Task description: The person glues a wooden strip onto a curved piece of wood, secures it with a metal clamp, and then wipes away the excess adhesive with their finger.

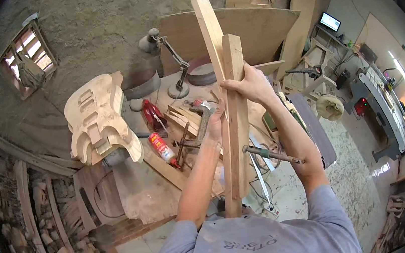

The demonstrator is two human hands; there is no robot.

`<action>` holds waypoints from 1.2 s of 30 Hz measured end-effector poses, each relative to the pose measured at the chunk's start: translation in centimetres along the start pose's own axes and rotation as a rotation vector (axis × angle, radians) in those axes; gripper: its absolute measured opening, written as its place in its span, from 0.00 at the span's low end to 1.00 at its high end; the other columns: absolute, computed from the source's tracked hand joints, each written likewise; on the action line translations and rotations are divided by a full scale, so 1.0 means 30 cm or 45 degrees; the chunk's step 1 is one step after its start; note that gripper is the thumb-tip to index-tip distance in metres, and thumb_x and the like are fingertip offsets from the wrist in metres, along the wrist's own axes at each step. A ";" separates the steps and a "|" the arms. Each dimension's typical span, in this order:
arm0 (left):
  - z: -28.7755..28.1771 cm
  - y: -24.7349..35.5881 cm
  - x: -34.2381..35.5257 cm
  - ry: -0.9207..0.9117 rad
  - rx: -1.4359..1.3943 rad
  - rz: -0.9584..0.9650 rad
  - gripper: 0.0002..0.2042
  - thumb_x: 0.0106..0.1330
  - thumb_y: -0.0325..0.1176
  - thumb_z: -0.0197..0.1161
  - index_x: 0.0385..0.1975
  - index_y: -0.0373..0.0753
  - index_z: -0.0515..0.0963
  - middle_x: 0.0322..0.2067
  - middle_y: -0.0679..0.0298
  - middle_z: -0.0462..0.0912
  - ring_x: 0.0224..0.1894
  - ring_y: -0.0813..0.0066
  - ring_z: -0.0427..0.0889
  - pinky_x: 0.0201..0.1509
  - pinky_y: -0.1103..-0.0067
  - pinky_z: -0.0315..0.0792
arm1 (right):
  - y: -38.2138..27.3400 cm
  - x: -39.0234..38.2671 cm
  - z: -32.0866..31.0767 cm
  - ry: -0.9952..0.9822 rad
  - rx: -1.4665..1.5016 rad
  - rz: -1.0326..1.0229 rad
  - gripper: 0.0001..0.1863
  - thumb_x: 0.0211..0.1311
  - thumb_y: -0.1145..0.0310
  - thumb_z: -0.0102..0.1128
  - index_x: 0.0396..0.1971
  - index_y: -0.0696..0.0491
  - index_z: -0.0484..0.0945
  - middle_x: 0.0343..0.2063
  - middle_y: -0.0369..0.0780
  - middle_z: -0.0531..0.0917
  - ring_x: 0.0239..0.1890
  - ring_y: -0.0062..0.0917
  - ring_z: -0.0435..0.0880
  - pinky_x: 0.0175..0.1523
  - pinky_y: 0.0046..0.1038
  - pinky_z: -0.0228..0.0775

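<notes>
Long wooden strips stand in front of me, running from my waist up and away. One pale strip (209, 34) leans left at its far end. Beside it is a thicker wooden bar (233, 67). My right hand (252, 87) is wrapped round the bar, its thumb across the near face. Against the strips' left side is my left hand (217, 119), thumb up and its other fingers hidden behind the wood. A clamp screw with a wooden handle (283, 157) sticks out right of the bar, by my right forearm.
Stacked guitar bodies (96, 114) stand at the left. On the bench lie a red bottle (162, 149), a metal clamp (204, 121), wood offcuts, a jointed lamp (177, 86) and a coiled sanding belt (201, 72). A belt machine (314, 128) is right; a framed machine (379, 105) stands farther off.
</notes>
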State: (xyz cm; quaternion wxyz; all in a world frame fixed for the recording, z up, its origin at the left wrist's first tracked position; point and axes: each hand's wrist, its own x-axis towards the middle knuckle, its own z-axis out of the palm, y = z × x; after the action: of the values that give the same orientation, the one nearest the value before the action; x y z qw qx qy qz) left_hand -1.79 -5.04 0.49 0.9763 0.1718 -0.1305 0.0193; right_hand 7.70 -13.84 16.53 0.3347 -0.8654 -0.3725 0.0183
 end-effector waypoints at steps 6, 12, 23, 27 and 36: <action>0.021 -0.008 -0.006 0.078 -0.053 -0.010 0.31 0.69 0.57 0.58 0.63 0.40 0.71 0.54 0.59 0.81 0.53 0.64 0.83 0.57 0.66 0.80 | -0.014 -0.005 -0.012 -0.072 0.056 0.039 0.41 0.44 0.40 0.71 0.45 0.65 0.80 0.37 0.54 0.86 0.44 0.42 0.87 0.51 0.37 0.77; 0.017 -0.007 -0.004 0.014 -0.085 -0.021 0.30 0.68 0.55 0.60 0.62 0.39 0.71 0.53 0.58 0.82 0.52 0.64 0.83 0.57 0.66 0.80 | 0.017 -0.003 0.016 -0.022 0.066 0.019 0.39 0.46 0.40 0.69 0.44 0.64 0.81 0.37 0.53 0.87 0.42 0.41 0.87 0.49 0.36 0.77; 0.104 -0.012 -0.020 0.244 0.075 0.006 0.29 0.67 0.58 0.61 0.57 0.40 0.75 0.41 0.62 0.85 0.39 0.71 0.87 0.42 0.74 0.85 | 0.000 -0.003 -0.018 -0.030 0.115 0.033 0.36 0.50 0.39 0.66 0.38 0.63 0.85 0.32 0.52 0.87 0.38 0.39 0.89 0.47 0.37 0.77; 0.107 -0.004 -0.019 0.267 0.148 0.041 0.28 0.67 0.58 0.61 0.55 0.40 0.75 0.41 0.63 0.85 0.38 0.72 0.87 0.40 0.75 0.85 | 0.005 0.007 -0.010 -0.036 0.046 0.055 0.38 0.49 0.37 0.66 0.38 0.63 0.85 0.31 0.52 0.87 0.38 0.40 0.88 0.46 0.37 0.78; 0.066 -0.002 -0.023 0.325 0.198 0.071 0.28 0.67 0.54 0.61 0.58 0.40 0.73 0.44 0.63 0.84 0.43 0.73 0.85 0.45 0.74 0.84 | 0.000 0.019 0.032 -0.035 -0.022 0.052 0.39 0.46 0.35 0.68 0.37 0.63 0.86 0.28 0.51 0.87 0.34 0.38 0.88 0.44 0.36 0.78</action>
State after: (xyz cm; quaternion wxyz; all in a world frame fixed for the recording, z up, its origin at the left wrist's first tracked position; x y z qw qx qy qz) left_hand -2.96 -5.75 2.08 0.9677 0.2395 -0.0080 0.0781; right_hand 7.84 -12.94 15.92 0.3216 -0.8754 -0.3594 0.0338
